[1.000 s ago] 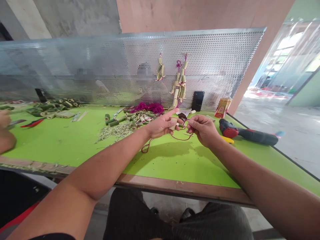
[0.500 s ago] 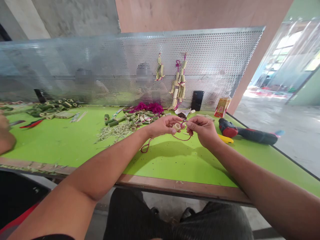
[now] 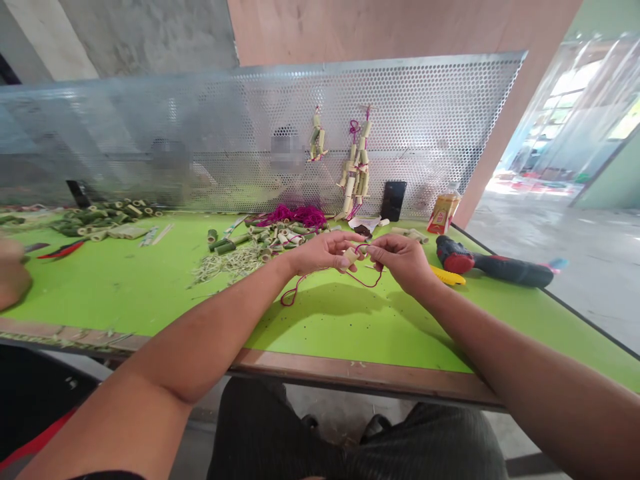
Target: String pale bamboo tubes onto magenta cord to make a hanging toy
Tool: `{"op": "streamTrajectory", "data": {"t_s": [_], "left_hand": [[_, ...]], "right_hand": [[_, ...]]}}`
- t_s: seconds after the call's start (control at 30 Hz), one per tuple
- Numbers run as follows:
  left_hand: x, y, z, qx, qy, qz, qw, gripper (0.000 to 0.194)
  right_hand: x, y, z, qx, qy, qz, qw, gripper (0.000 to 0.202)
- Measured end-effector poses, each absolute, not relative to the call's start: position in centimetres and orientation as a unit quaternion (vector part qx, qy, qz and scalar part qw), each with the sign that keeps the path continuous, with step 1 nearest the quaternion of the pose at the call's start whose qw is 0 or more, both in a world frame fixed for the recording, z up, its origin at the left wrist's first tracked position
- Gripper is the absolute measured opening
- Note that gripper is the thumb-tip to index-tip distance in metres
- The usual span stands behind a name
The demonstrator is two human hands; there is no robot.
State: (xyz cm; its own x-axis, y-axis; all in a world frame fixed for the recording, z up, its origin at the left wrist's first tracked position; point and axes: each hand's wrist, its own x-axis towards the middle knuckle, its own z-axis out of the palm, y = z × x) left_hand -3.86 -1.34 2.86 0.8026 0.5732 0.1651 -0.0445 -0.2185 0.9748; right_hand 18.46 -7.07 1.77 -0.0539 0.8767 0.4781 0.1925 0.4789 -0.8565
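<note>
Between thumb and fingers, my left hand point(image 3: 323, 253) grips a short, pale bamboo tube point(image 3: 351, 256). Close by on its right, my right hand point(image 3: 400, 255) pinches a thin magenta cord point(image 3: 369, 283) at the tube's end. I cannot tell whether the cord runs through the tube. Its slack hangs in a curve below both hands, and a loop of it trails down to the left over the green tabletop point(image 3: 320, 327).
Behind my hands lie cut bamboo pieces point(image 3: 240, 240), shavings point(image 3: 227, 263) and magenta cord bundles point(image 3: 300, 215). Strung bamboo figures point(image 3: 357, 167) hang on the perforated metal panel point(image 3: 240, 133). A phone point(image 3: 394, 200), bottle point(image 3: 444, 210), yellow-handled tool point(image 3: 449, 276) and power drill point(image 3: 495, 267) are rightward. Another person's hand point(image 3: 13, 273) is far left.
The bamboo tube has turned in my left hand, so its side shows more and its open end less. My right hand has shifted slightly left, closer to the tube.
</note>
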Motion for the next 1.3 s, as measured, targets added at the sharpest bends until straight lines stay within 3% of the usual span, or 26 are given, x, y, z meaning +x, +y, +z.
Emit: {"op": "streamTrajectory", "data": {"t_s": [0.5,0.83,0.93,1.13,1.3], "left_hand": [[-3.86,-0.96,2.53,0.762,0.173,0.233,0.579,0.067],[-3.72,-1.08,2.44,0.75,0.158,0.241,0.595,0.051],[-3.86,-1.24,2.68,0.747,0.164,0.245,0.596,0.039],[-3.75,-1.49,2.68,0.744,0.153,0.234,0.606,0.035],[-3.64,-1.72,2.63,0.739,0.157,0.233,0.613,0.034]], "right_hand": [[18.3,-7.42,1.8,-0.365,-0.661,0.311,0.577,0.026],[18.18,-7.42,1.43,-0.385,-0.724,0.255,0.512,0.03],[18.23,-7.24,1.37,-0.39,-0.717,0.294,0.497,0.034],[18.26,-6.75,1.36,-0.369,-0.664,0.419,0.498,0.045],[18.28,-6.6,1.25,-0.347,-0.668,0.441,0.488,0.037]]}}
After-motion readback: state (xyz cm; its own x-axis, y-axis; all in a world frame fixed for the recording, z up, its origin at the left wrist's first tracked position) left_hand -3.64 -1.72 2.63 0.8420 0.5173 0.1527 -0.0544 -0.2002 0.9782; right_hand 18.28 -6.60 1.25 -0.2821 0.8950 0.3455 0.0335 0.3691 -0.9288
